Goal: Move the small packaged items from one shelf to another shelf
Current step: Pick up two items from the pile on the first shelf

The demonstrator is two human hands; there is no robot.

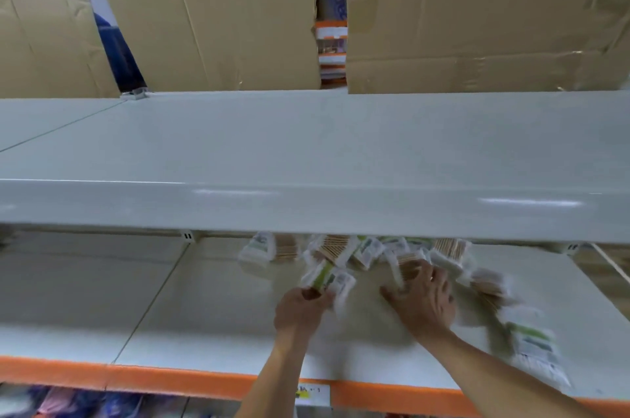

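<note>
Closest to the camera was the orange front edge [177, 380] of the lower pale grey metal shelf [204, 308], with a small white-and-yellow price label [312, 394] stuck on it right between the two bare forearms. Under that edge some blurry pink and blue stuff showed, too smeared to tell what it was.

Both arms reached in over the lower shelf. The left hand [300, 310] had its fingers curled round one small white-and-green packet of wooden sticks [327, 277], gripping it by the near end so the packet stuck up and away from the palm. The right hand [426, 298] was just beside it, not touching, fingers spread and bent down over the near side of the pile – it looked like the fingertips were closing on a packet, but motion blur made it hard to be sure, so I couldn't tell if it really held one.

The loose heap of small white-and-green packets [358, 252] lay further back on that same lower shelf, partly tucked under the shelf above. One sat off to the left on its own [260, 252], and a blurred trail of packets [531, 342] ran toward the front right.

Above that was the upper grey metal shelf [306, 151] – a wide glossy board with light streaks on its front lip. Behind it stood big brown cardboard sheets [477, 15], with a narrow gap showing orange-and-white shelving [332, 42] far back.
</note>
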